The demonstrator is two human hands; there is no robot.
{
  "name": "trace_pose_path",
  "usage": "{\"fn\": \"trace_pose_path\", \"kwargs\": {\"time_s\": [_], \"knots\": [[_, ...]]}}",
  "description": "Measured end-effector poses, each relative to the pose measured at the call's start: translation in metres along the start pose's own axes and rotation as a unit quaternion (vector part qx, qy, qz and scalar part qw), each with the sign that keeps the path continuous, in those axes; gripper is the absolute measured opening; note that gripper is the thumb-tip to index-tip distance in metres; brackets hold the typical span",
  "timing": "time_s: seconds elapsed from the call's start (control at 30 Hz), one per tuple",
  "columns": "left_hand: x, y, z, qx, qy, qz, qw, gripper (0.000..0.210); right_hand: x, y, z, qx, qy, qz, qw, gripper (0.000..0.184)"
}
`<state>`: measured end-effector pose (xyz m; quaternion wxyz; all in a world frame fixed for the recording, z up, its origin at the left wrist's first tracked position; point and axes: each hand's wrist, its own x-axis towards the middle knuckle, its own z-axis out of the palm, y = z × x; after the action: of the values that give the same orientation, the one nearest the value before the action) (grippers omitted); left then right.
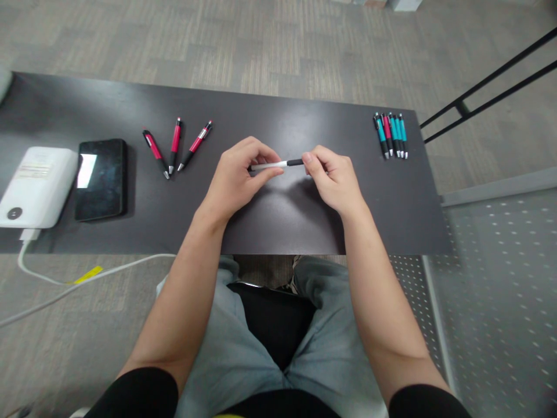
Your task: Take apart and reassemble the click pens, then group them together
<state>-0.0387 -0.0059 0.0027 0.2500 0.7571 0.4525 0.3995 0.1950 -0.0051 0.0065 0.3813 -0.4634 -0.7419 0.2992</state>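
Above the middle of the dark table, a pen with a white barrel and black grip (270, 165) lies level between both hands. My left hand (239, 174) is closed on its white part, with thumb and fingers pinching it. At the other side, the fingertips of my right hand (333, 177) pinch the black end, hiding its tip. Left of my left hand, three red pens with black grips (175, 142) are fanned out on the table. To the right of my right hand lies a row of several teal pens (395, 136), with one red pen (387, 133) among them.
A black phone-like device (102, 186) and a white power bank (39, 186) rest on the table's left part. From the power bank, a white cable (108, 273) hangs past the front edge. Black metal bars (491, 81) and a perforated panel (505, 267) stand at the right.
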Motion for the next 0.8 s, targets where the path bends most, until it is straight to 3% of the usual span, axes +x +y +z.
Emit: {"fn": "trace_pose_path", "kwargs": {"time_s": [0.2, 0.37, 0.53, 0.67, 0.8], "knots": [[0.0012, -0.0003, 0.001, -0.031, -0.042, 0.006, 0.999, 0.023, 0.0006, -0.002, 0.0009, -0.002, 0.012, 0.001, 1.0, 0.039], [0.0017, 0.0021, -0.0031, -0.003, -0.016, 0.037, 0.999, 0.023, 0.001, -0.0024, 0.001, 0.014, 0.004, -0.01, 1.0, 0.038], [0.0011, -0.0024, 0.0007, -0.018, -0.033, -0.001, 0.999, 0.026, 0.0004, -0.0006, 0.0001, 0.019, 0.007, -0.011, 1.0, 0.034], [0.0021, 0.0001, -0.0017, 0.012, -0.025, 0.03, 0.999, 0.027, 0.0006, 0.0001, 0.001, 0.003, 0.005, -0.002, 1.0, 0.038], [0.0021, 0.0013, -0.004, 0.019, -0.02, 0.016, 0.999, 0.03, 0.0013, -0.0009, 0.0017, -0.004, 0.004, -0.002, 1.0, 0.043]]}}
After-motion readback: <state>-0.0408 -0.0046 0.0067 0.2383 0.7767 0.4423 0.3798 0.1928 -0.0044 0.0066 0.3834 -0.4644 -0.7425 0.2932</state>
